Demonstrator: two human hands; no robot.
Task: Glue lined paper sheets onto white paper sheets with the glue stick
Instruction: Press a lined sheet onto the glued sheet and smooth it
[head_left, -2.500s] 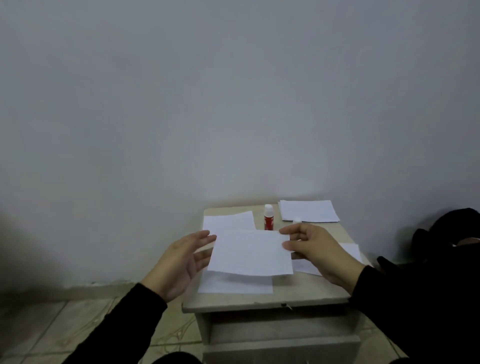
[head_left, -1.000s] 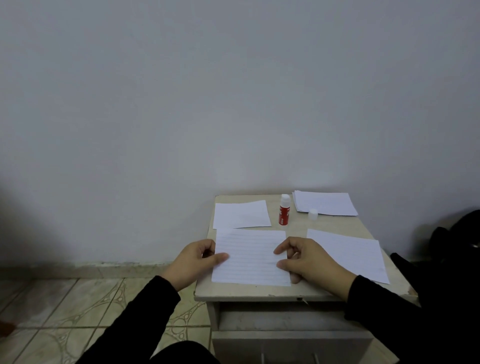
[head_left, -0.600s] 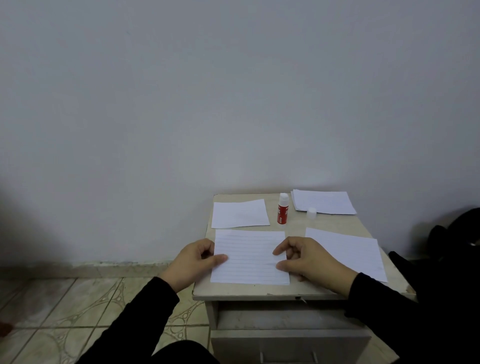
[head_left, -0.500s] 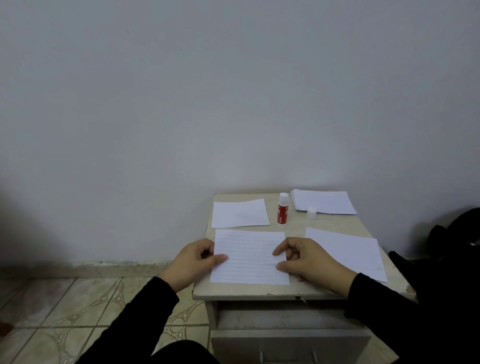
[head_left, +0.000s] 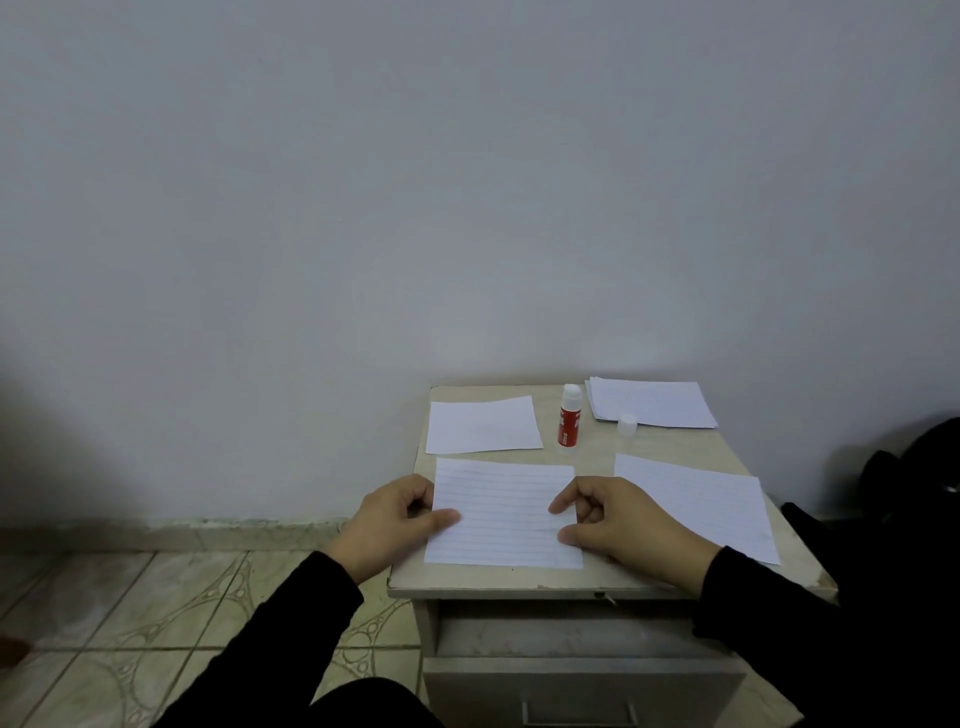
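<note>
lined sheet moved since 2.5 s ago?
Yes. The lined sheet, earlier held up above the table, now lies flat at the table's front edge, nearer than the glue stick.

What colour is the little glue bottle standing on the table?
The glue stick has a red body and white top, seen in the head view.

Your left hand (head_left: 387, 522) and right hand (head_left: 618, 525) press the lined sheet (head_left: 503, 514) flat on the tabletop (head_left: 592, 457), thumbs on its side edges; the uncapped glue stick (head_left: 569, 420) stands upright behind it.
</note>
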